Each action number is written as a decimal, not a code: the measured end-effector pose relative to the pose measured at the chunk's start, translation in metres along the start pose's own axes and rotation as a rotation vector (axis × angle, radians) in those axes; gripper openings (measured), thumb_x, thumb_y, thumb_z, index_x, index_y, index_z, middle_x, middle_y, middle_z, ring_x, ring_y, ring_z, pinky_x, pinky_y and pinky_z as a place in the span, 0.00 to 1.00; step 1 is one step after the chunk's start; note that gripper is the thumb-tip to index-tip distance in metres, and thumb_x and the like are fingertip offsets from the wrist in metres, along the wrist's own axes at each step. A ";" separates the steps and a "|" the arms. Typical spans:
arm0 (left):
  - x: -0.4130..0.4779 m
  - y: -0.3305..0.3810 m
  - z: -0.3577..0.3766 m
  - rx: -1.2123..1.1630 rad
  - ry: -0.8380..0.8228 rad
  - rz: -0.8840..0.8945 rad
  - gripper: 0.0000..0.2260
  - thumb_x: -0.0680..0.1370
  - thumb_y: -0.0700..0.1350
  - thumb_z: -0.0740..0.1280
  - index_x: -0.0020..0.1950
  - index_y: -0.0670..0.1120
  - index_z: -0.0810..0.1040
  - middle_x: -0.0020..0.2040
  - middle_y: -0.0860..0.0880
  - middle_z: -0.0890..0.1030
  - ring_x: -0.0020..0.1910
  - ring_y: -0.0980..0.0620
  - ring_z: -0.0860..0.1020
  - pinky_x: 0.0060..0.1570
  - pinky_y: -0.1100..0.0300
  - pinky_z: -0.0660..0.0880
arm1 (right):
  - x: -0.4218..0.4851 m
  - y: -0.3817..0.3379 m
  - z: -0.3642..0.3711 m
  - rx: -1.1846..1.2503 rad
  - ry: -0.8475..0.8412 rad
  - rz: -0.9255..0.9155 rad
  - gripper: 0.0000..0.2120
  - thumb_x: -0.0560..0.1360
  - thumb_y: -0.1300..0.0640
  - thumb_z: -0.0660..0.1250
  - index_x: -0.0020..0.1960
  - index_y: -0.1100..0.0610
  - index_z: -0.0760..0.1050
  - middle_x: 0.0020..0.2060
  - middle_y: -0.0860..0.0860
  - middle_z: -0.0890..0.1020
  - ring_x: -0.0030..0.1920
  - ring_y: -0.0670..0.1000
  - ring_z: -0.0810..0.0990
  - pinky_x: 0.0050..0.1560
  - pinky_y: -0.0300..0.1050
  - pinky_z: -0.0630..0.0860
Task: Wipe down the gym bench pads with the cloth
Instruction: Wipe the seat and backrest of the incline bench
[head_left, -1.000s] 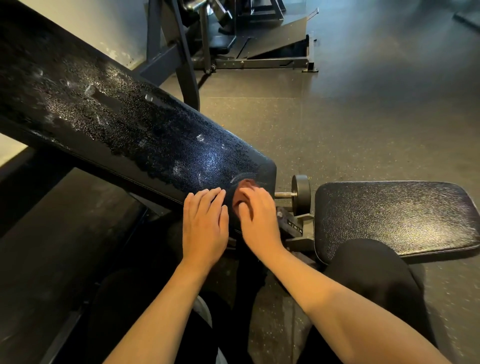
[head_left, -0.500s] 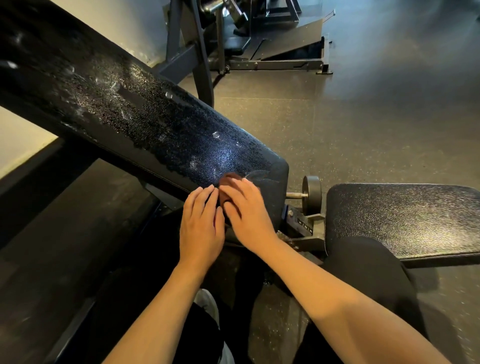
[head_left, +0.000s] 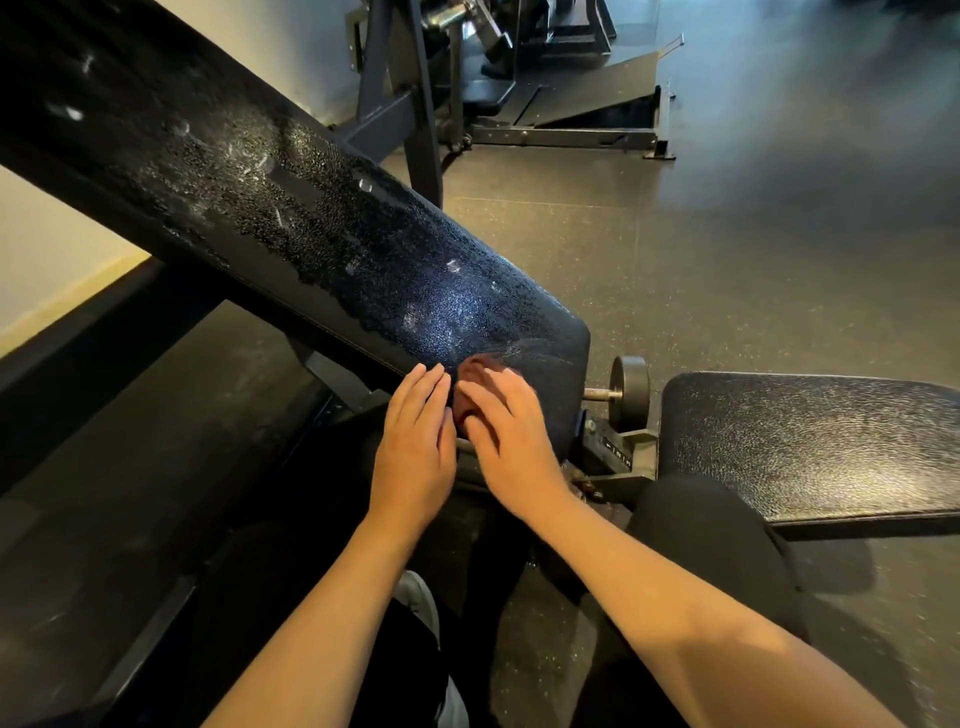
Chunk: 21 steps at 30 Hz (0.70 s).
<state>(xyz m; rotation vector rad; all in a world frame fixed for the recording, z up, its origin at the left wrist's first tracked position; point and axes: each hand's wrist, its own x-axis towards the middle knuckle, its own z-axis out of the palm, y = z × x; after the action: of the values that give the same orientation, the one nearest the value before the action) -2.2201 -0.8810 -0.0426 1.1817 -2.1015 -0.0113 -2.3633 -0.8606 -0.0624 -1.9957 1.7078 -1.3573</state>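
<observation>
The long black back pad (head_left: 291, 228) of the bench slants from upper left down to the centre, beaded with droplets. A small reddish-brown cloth (head_left: 470, 387) lies on its lower end. My right hand (head_left: 511, 441) presses the cloth onto the pad with straight fingers spread over it, hiding most of it. My left hand (head_left: 415, 447) lies flat beside it, fingers straight, tips at the pad's lower edge and next to the cloth. The black seat pad (head_left: 810, 447) sits to the right, also speckled with droplets.
A round adjustment knob (head_left: 629, 384) and metal bracket join the two pads. Another black machine frame (head_left: 415, 104) stands on the rubber floor behind. My dark-trousered knee (head_left: 701, 530) is just below the seat pad. A pale wall shows at far left.
Both hands and the cloth have slid a little left and up along the lower end of the back pad. A wiped streak shows on the pad to the right of the cloth.
</observation>
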 end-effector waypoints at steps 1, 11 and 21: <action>-0.001 0.000 -0.001 -0.001 0.002 0.007 0.19 0.83 0.42 0.58 0.71 0.35 0.73 0.73 0.41 0.72 0.76 0.44 0.65 0.78 0.60 0.55 | 0.000 0.004 -0.002 -0.017 0.011 0.009 0.18 0.81 0.58 0.63 0.70 0.54 0.73 0.69 0.51 0.72 0.72 0.54 0.66 0.77 0.52 0.57; 0.003 0.008 -0.003 0.081 0.035 -0.031 0.20 0.83 0.45 0.57 0.70 0.37 0.75 0.70 0.42 0.76 0.71 0.43 0.70 0.74 0.44 0.63 | 0.012 -0.008 0.003 0.054 -0.041 0.020 0.19 0.81 0.59 0.62 0.72 0.52 0.72 0.72 0.50 0.71 0.75 0.53 0.64 0.77 0.54 0.57; 0.024 0.027 0.022 0.320 -0.019 0.014 0.18 0.81 0.48 0.61 0.69 0.43 0.78 0.68 0.49 0.78 0.63 0.44 0.73 0.67 0.46 0.65 | 0.035 0.048 -0.020 -0.084 0.035 0.315 0.18 0.78 0.59 0.58 0.66 0.55 0.76 0.64 0.53 0.77 0.66 0.55 0.72 0.70 0.54 0.66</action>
<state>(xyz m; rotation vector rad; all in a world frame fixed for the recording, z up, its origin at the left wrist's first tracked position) -2.2605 -0.8905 -0.0357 1.3549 -2.1830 0.3321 -2.4136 -0.8977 -0.0646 -1.6574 2.0219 -1.2359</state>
